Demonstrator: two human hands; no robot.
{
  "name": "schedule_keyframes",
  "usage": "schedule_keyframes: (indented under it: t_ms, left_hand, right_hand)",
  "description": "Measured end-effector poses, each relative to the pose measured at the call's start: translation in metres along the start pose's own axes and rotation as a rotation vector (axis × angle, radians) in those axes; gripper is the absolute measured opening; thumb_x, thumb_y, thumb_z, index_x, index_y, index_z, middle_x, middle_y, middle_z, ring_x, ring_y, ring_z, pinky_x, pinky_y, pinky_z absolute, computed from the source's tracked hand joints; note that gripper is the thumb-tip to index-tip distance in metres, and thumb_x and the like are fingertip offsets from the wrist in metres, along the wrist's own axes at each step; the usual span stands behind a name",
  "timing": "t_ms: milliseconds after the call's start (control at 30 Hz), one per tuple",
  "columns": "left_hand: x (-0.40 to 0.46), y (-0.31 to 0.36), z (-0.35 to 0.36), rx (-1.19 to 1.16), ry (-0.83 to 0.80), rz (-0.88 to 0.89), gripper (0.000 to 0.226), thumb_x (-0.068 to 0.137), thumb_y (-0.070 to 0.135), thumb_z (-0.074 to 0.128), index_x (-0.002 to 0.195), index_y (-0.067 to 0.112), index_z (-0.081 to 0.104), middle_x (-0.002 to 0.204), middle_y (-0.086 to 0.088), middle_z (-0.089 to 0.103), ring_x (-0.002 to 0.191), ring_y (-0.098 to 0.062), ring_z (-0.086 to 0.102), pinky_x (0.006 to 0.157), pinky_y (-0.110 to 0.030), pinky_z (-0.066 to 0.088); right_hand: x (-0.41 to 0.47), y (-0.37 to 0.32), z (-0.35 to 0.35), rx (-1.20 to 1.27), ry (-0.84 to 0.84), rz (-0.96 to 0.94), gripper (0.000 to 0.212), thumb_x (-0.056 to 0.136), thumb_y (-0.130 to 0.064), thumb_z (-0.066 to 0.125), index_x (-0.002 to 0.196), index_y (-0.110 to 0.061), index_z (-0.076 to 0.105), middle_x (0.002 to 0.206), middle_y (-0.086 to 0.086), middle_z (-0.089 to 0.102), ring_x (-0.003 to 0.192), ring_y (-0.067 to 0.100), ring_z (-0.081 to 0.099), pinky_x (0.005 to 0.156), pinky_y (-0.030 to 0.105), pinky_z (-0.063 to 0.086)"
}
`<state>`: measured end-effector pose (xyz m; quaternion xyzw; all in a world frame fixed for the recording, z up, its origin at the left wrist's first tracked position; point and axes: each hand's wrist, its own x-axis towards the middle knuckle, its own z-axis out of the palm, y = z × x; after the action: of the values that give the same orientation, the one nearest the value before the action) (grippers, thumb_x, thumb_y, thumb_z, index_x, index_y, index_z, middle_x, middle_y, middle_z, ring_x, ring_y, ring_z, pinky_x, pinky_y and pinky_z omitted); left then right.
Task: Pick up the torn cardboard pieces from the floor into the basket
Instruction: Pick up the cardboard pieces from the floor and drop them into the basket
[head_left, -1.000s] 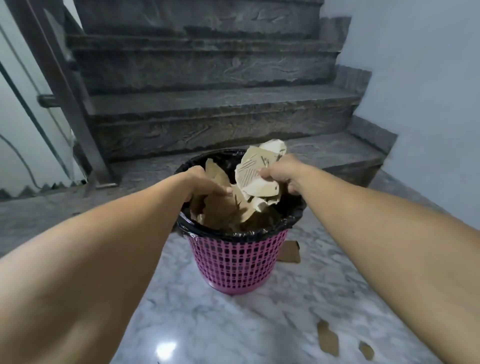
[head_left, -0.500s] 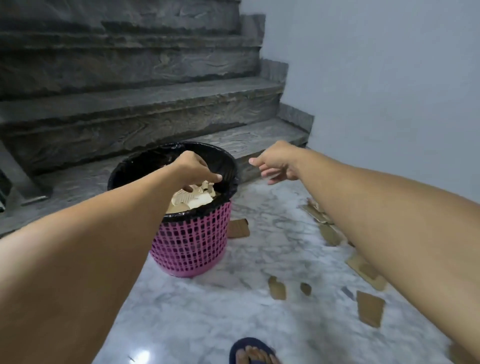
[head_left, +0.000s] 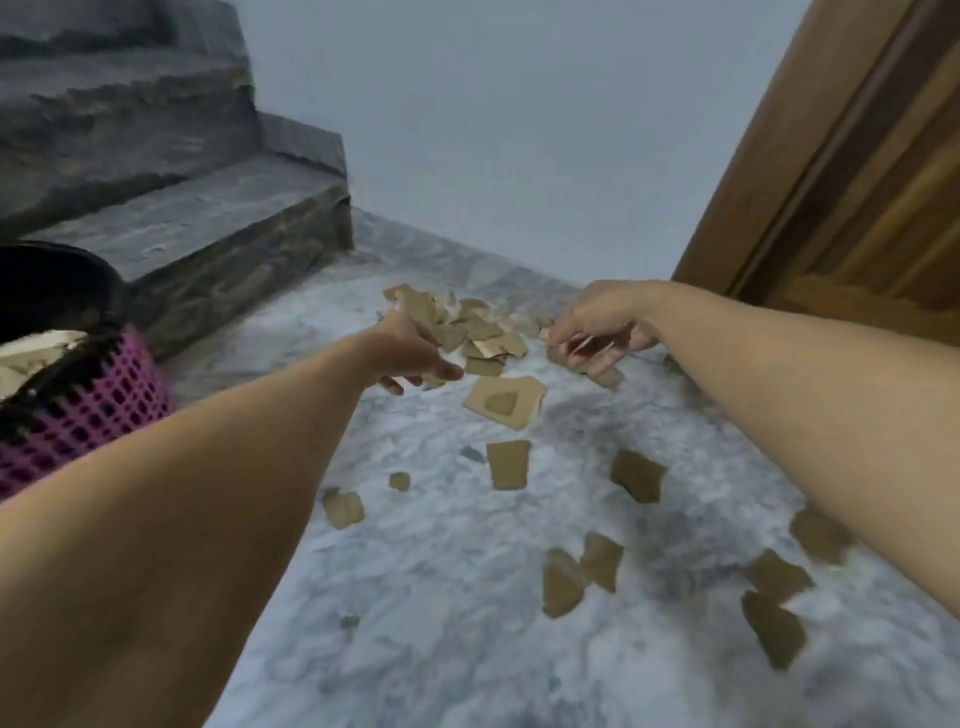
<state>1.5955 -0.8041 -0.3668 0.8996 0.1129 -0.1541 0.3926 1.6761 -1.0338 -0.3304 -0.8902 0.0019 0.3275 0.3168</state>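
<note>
Several torn brown cardboard pieces lie on the marble floor, with a heap (head_left: 467, 322) near the far wall and a larger piece (head_left: 504, 400) in front of it. My left hand (head_left: 410, 348) hovers at the heap's left side, fingers loosely curled and holding nothing. My right hand (head_left: 597, 332) reaches over the heap's right side with fingers relaxed and spread, empty. The pink basket (head_left: 88, 405) with a black liner stands at the left edge, with cardboard inside it.
Dark stone steps (head_left: 197, 223) rise at the back left behind the basket. A wooden door (head_left: 857, 182) stands at the right. More scattered pieces (head_left: 576, 577) lie on the floor close to me, between my forearms.
Both hands have left the basket after dropping the cardboard and now reach right, over the heap on the floor. The view has swung right, so the basket sits at the left edge.
</note>
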Motion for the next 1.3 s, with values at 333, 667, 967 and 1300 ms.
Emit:
schedule_keyframes:
  t_ms: [333,667,967,1300]
  left_hand:
    - [0.059,0.037,0.236,0.521,-0.491,0.174,0.103,0.057,0.041,0.091,0.144,0.025,0.037,0.145,-0.003,0.041,0.128,-0.026,0.047,0.102,-0.039,0.043]
    - [0.054,-0.004,0.355,1.329,-0.466,0.886,0.073,0.098,0.047,0.04,0.151,0.039,-0.008,0.16,-0.006,-0.019,0.146,-0.032,0.011,0.102,-0.045,0.039]
    - [0.08,-0.006,0.344,1.053,-0.378,0.703,0.065,0.076,0.029,0.074,0.133,0.023,0.043,0.131,0.001,0.037,0.118,-0.019,0.038,0.084,-0.033,0.05]
    - [0.085,-0.015,0.35,0.649,-0.296,0.465,0.06,0.073,0.06,0.068,0.117,0.022,0.049,0.121,0.001,0.035,0.113,-0.019,0.036,0.087,-0.03,0.041]
  right_hand:
    - [0.012,0.269,-0.041,-0.174,0.024,0.344,0.046,0.079,-0.027,0.08,0.118,-0.011,0.059,0.114,0.005,0.063,0.097,0.019,0.066,0.085,0.041,0.058]
    - [0.005,0.438,0.025,-0.582,-0.072,0.224,0.107,0.076,-0.012,0.078,0.153,-0.037,0.008,0.162,0.003,-0.01,0.15,0.029,0.006,0.111,0.042,0.034]
    - [0.014,0.458,0.034,-0.526,0.162,0.1,0.054,0.063,-0.03,0.083,0.099,-0.033,0.043,0.109,-0.001,0.032,0.112,0.028,0.041,0.09,0.039,0.045]
    - [0.032,0.469,0.02,-0.114,0.372,0.137,0.031,0.071,-0.01,0.078,0.077,-0.022,0.05,0.081,0.005,0.062,0.078,0.022,0.063,0.072,0.031,0.051]
